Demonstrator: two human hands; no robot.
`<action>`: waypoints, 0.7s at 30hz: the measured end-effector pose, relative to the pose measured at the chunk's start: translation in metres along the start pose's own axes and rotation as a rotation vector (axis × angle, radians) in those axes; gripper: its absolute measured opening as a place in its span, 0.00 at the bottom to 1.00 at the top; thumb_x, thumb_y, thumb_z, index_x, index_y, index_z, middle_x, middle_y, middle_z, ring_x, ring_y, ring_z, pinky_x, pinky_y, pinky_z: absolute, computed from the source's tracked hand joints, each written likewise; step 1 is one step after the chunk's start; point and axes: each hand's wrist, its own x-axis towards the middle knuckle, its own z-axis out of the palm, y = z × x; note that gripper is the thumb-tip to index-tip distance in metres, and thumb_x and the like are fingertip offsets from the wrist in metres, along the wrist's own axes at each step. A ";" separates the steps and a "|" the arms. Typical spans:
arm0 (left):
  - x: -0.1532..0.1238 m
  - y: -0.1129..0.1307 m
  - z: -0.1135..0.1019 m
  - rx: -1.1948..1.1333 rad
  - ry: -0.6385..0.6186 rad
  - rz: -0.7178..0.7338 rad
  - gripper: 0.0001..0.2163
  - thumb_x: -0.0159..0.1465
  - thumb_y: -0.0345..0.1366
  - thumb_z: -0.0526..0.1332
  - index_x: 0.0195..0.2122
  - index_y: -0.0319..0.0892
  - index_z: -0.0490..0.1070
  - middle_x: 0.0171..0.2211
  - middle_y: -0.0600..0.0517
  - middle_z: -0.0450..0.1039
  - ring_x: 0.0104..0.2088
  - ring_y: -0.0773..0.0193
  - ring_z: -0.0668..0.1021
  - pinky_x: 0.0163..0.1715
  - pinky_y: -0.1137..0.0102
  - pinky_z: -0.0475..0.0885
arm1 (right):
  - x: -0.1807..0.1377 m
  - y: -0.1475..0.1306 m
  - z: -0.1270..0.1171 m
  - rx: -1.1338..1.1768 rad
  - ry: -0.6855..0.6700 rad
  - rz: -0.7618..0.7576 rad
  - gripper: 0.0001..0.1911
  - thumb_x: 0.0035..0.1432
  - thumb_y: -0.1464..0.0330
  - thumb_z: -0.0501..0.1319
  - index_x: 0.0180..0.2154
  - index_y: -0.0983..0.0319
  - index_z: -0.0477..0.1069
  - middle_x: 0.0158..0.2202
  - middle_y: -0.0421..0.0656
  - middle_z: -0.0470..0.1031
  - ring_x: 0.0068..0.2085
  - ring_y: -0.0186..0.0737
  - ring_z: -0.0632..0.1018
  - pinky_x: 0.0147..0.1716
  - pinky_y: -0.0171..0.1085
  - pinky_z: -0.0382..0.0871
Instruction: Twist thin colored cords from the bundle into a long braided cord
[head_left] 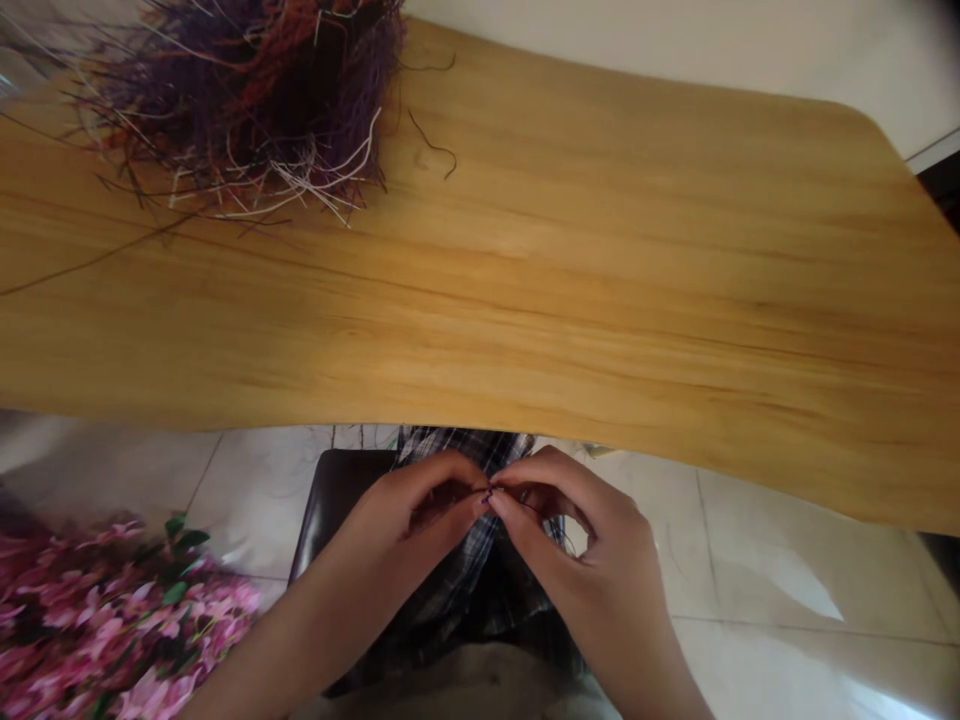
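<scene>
String (487,492), a thin dark bit, sits low down just under the near edge of the table (600,300), pinched btw both hands over the lap. The left hand (420,500) is curled nearly closed, thumb & first finger squeezing one end. The right hand (577,530) does the same from the other side, so the fingertips touch. I'd say the work is only partly along: one small bit is in the fingers, while the big heap of strands (247,90), purple, red & white, lies well apart at the table's far left (like a messy nest). Hard to see: the string is tiny & blurry, so I can't tell if there's a knot. Pink flowers (97,620) are cut off at the edge, & checked cloth (465,590) hides the lap.
</scene>
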 end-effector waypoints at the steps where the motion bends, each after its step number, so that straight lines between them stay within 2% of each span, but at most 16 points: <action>1: 0.000 0.000 0.000 0.011 -0.003 0.005 0.06 0.63 0.37 0.57 0.30 0.45 0.70 0.24 0.59 0.68 0.25 0.70 0.68 0.24 0.77 0.62 | -0.001 0.000 0.001 -0.019 0.019 -0.026 0.03 0.56 0.71 0.61 0.31 0.56 0.72 0.28 0.35 0.73 0.28 0.30 0.72 0.28 0.30 0.66; 4: -0.001 0.001 0.001 0.076 0.025 0.042 0.05 0.63 0.36 0.58 0.30 0.46 0.70 0.25 0.60 0.68 0.26 0.70 0.69 0.25 0.77 0.62 | -0.003 0.002 0.003 0.035 0.033 0.001 0.04 0.58 0.70 0.60 0.31 0.56 0.71 0.27 0.35 0.72 0.28 0.30 0.73 0.29 0.30 0.67; 10: -0.004 0.001 0.006 0.428 0.222 0.331 0.05 0.64 0.31 0.58 0.34 0.47 0.71 0.34 0.57 0.69 0.36 0.67 0.72 0.36 0.70 0.64 | -0.001 0.009 0.010 0.237 0.076 0.164 0.05 0.58 0.67 0.60 0.30 0.58 0.70 0.25 0.36 0.71 0.26 0.31 0.72 0.24 0.30 0.66; 16: -0.012 0.006 0.005 0.527 0.325 0.341 0.05 0.64 0.30 0.58 0.33 0.45 0.70 0.33 0.56 0.69 0.36 0.64 0.71 0.35 0.67 0.65 | -0.002 0.010 0.014 0.268 0.064 0.182 0.04 0.57 0.67 0.61 0.30 0.58 0.70 0.25 0.35 0.70 0.27 0.31 0.72 0.26 0.31 0.66; 21: -0.023 0.011 0.014 0.770 0.509 0.484 0.04 0.63 0.29 0.60 0.34 0.44 0.72 0.32 0.54 0.73 0.34 0.61 0.72 0.34 0.64 0.65 | 0.001 0.008 0.018 0.335 0.078 0.199 0.04 0.56 0.67 0.62 0.30 0.59 0.70 0.23 0.35 0.69 0.25 0.30 0.71 0.24 0.29 0.66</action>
